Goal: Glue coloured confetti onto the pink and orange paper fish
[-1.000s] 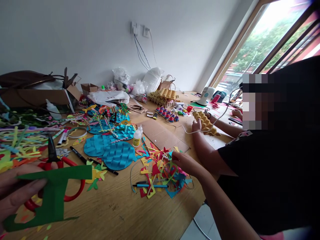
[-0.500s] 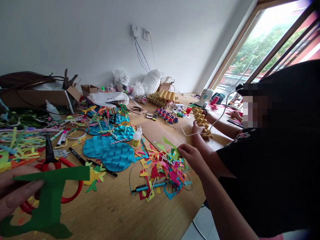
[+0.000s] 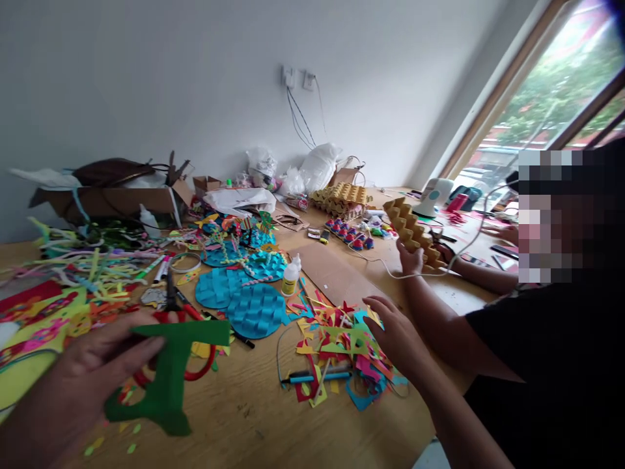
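My left hand [image 3: 110, 365], at the lower left, pinches a cut piece of green paper [image 3: 170, 374] between thumb and fingers. Behind that paper is a pair of scissors [image 3: 201, 366] with red handles and dark blades pointing away from me; it seems to be held in the same hand, though the grip is hidden. My right hand [image 3: 393, 329] hovers at the right edge of a heap of coloured paper scraps [image 3: 312, 326], fingers apart and holding nothing. A light-green cut-out scrap [image 3: 344, 340] lies on the heap beside it.
Blue woven paper discs [image 3: 256, 311] and a glue bottle [image 3: 290, 277] stand mid-table. Pipe cleaners [image 3: 92, 267] spread at left. A person on the right holds an egg tray [image 3: 413, 231], with a white cable [image 3: 385, 270] nearby. Cardboard [image 3: 336, 273] lies beyond the scraps.
My right hand has let go of the light-green scrap onto the heap, its fingers opening. My left hand has moved right with the green paper and scissors. The view has turned left.
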`<state>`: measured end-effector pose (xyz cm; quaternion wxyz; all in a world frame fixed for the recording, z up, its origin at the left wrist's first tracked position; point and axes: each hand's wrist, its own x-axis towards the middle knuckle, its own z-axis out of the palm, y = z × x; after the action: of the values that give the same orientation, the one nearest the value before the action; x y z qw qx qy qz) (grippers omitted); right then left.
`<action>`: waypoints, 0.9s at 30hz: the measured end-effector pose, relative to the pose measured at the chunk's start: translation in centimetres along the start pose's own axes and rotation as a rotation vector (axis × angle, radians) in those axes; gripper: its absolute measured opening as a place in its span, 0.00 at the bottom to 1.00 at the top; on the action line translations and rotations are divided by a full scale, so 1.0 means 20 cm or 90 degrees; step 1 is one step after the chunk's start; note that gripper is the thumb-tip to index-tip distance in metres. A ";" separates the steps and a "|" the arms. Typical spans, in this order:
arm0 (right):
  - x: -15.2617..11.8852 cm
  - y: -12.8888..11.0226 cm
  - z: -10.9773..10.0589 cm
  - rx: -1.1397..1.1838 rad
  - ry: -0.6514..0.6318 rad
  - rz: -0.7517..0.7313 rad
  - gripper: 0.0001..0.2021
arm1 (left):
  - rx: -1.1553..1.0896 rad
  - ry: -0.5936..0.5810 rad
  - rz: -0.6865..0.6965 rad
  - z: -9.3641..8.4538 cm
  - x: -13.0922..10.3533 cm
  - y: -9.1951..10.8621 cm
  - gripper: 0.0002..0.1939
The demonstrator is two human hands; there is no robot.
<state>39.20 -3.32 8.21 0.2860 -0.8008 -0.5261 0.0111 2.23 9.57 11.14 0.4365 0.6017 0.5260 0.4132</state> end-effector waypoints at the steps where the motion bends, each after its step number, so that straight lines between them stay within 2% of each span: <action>1: -0.01 -0.08 -0.01 0.061 -0.043 -0.036 0.13 | -0.026 -0.090 -0.028 0.00 -0.02 0.03 0.18; 3: -0.02 -0.25 0.01 0.225 -0.175 -0.077 0.12 | -0.104 -0.174 -0.049 0.02 -0.04 0.08 0.14; 5: -0.05 -0.43 0.07 0.406 -0.308 -0.095 0.11 | -0.140 -0.214 -0.046 0.06 -0.05 0.10 0.12; 8: -0.07 -0.64 0.22 0.624 -0.422 -0.069 0.10 | -0.157 -0.259 -0.039 0.11 -0.06 0.08 0.11; 12: -0.10 -0.80 0.40 0.909 -0.553 0.005 0.14 | -0.149 -0.298 -0.018 0.15 -0.08 0.08 0.11; 14: -0.11 -0.84 0.45 1.028 -0.592 0.060 0.17 | -0.156 -0.305 -0.007 0.15 -0.08 0.09 0.11; 16: -0.13 -0.87 0.47 1.087 -0.616 0.103 0.19 | -0.169 -0.307 -0.006 0.16 -0.08 0.10 0.10; 19: -0.16 -0.87 0.47 1.101 -0.670 0.120 0.17 | -0.173 -0.318 -0.005 0.18 -0.09 0.11 0.10; 22: -0.18 -0.84 0.46 1.085 -0.730 0.120 0.16 | -0.169 -0.363 0.001 0.20 -0.09 0.11 0.11; 27: -0.22 -0.81 0.46 1.060 -0.673 0.194 0.17 | -0.184 -0.381 -0.007 0.24 -0.11 0.12 0.13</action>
<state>20.70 1.69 6.90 0.4805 -0.2963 -0.3022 0.7681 7.21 6.74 11.96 0.6551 0.6253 0.3132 0.2860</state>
